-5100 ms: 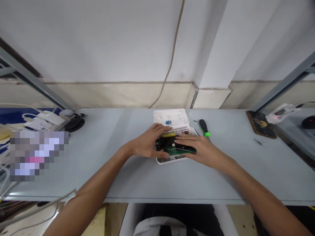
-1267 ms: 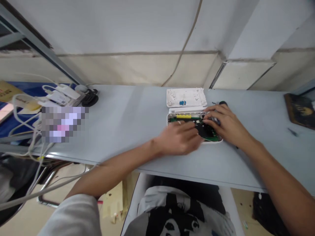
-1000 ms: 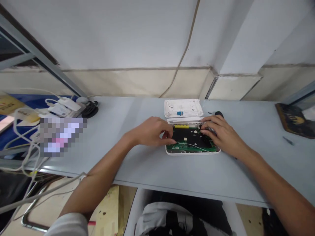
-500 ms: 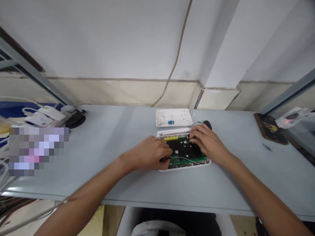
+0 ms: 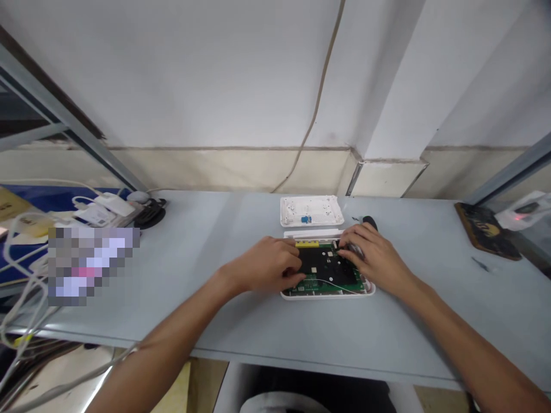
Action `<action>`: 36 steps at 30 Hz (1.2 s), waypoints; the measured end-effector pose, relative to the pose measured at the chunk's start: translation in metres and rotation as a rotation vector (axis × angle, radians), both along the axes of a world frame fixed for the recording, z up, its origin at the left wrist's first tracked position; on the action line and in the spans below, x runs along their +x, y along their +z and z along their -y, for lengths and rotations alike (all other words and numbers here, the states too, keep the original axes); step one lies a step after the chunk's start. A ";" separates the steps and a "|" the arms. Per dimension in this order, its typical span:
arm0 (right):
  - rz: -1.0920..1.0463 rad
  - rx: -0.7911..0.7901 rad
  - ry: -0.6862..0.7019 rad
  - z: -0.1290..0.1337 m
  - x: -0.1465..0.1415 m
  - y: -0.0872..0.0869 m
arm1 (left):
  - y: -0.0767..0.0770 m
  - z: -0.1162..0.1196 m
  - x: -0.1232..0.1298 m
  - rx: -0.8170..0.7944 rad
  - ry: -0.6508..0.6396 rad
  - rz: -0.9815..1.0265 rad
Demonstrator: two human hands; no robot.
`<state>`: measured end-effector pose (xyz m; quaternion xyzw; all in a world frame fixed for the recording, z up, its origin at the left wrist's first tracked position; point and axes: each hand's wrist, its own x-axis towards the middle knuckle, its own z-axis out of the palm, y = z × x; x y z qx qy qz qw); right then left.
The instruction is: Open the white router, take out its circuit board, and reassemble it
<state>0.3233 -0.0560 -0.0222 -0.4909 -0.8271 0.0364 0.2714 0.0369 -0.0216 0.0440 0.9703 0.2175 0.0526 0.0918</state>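
An opened white device case (image 5: 329, 296) lies on the table with a green circuit board (image 5: 316, 289) inside. A black sheet (image 5: 318, 261) covers much of the board, and a yellow port block (image 5: 306, 244) sits at its back left. My left hand (image 5: 273, 265) curls over the board's left end, thumb low near a thin white wire (image 5: 329, 281); what its fingers hold is hidden. My right hand (image 5: 370, 249) is closed around a dark-handled tool (image 5: 370, 222), apparently a screwdriver, with its fingertips at the board's back right.
Behind the case lies a white perforated cover (image 5: 316, 212) with a small blue part (image 5: 306, 219). White adapters and cables (image 5: 101, 211) crowd the left side. A dark board (image 5: 486, 229) and a white device (image 5: 523, 212) are at the far right. The wall (image 5: 241, 166) bounds the back.
The view has shifted, moving everything slightly right and down. My left thumb has come away from the index finger. The right hand stays at the board's back right with the tool.
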 end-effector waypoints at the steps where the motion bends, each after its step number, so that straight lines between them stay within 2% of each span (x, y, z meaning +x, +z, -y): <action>1: -0.010 -0.006 -0.011 0.001 0.000 0.000 | 0.000 -0.002 -0.001 0.010 0.033 0.033; 5: -0.014 0.001 -0.016 0.002 -0.001 0.000 | -0.010 -0.015 -0.004 0.119 0.237 0.132; 7: -0.009 0.011 0.003 0.002 -0.002 -0.001 | -0.019 -0.021 -0.003 0.115 0.276 0.119; 11: -0.025 0.010 0.014 0.000 -0.002 -0.005 | -0.031 -0.025 -0.001 0.109 0.287 0.108; 17: 0.021 -0.019 0.053 -0.002 0.006 -0.007 | -0.034 -0.022 0.007 0.317 0.259 -0.043; 20: 0.089 0.005 0.072 -0.002 0.008 -0.004 | -0.034 -0.021 0.010 0.363 0.250 -0.062; 26: 0.289 0.132 -0.011 0.004 0.003 0.001 | -0.033 -0.022 0.017 0.317 0.216 -0.076; 30: 0.192 0.070 -0.008 0.007 0.002 0.003 | -0.032 -0.024 0.014 0.224 0.261 -0.021; 33: 0.087 0.007 0.007 0.010 0.000 0.007 | -0.028 -0.025 0.006 0.101 0.305 0.090; 36: 0.018 0.017 0.024 0.015 -0.007 0.016 | -0.024 -0.030 -0.003 0.007 0.346 0.210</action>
